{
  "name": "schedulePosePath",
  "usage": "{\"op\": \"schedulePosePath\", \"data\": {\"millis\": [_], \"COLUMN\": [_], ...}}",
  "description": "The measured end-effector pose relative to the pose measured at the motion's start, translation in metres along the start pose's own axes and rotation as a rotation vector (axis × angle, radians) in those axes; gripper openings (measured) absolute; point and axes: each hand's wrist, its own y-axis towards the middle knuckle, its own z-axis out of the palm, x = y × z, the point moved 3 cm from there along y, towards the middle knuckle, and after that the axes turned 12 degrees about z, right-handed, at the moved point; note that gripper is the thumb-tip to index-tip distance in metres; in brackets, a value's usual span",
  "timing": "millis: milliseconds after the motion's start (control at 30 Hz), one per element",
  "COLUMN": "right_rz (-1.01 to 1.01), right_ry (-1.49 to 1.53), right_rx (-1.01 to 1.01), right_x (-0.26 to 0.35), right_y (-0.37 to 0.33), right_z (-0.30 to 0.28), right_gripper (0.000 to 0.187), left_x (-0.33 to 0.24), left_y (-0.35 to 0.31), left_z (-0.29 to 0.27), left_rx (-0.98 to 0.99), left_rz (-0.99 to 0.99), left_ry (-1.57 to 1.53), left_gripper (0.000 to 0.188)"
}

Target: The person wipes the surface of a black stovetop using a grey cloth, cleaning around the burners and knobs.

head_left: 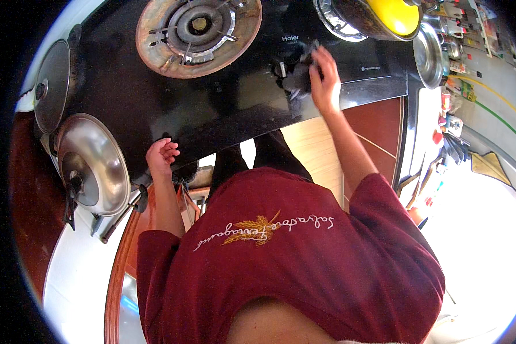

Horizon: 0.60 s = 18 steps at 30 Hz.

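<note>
A dark grey cloth [299, 79] lies bunched on the black gas stove [212, 114], beside a control knob [282, 69]. My right hand [325, 83] grips the cloth's right side, with the fingers bent over it and pressed toward the glass top. By the stove's front left edge, my left hand [161, 155] hangs with its fingers loosely curled and a little apart. Nothing shows in it. Left of the knob and farther back is a bare burner [199, 24] with a rusty, stained ring around it.
A pan with a steel lid [92, 163] and a glass-lidded pan [53, 86] stand at the left. A dark pot [355, 14] holding something yellow sits on the back right burner. A steel bowl [429, 56] and many bottles are at the right.
</note>
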Motion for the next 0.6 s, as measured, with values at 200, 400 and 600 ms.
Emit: {"op": "schedulePosePath", "data": {"millis": [200,400,600], "right_rz": [0.128,0.048,-0.047], "right_ry": [-0.519,-0.473,-0.218], "right_rx": [-0.083,0.052,0.097], "right_x": [-0.021,-0.024,-0.022], "right_y": [0.086,0.05,-0.018], "right_z": [0.074,0.083,0.048], "right_gripper": [0.068,0.054,0.043], "left_x": [0.0,0.003,-0.001], "left_y": [0.007,0.003,-0.001], "left_z": [0.0,-0.002,0.002], "left_rx": [-0.001,-0.008,0.003], "left_rz": [-0.015,0.004,0.027], "left_ry": [0.003,-0.003,-0.006], "left_gripper": [0.023,0.023,0.022]}}
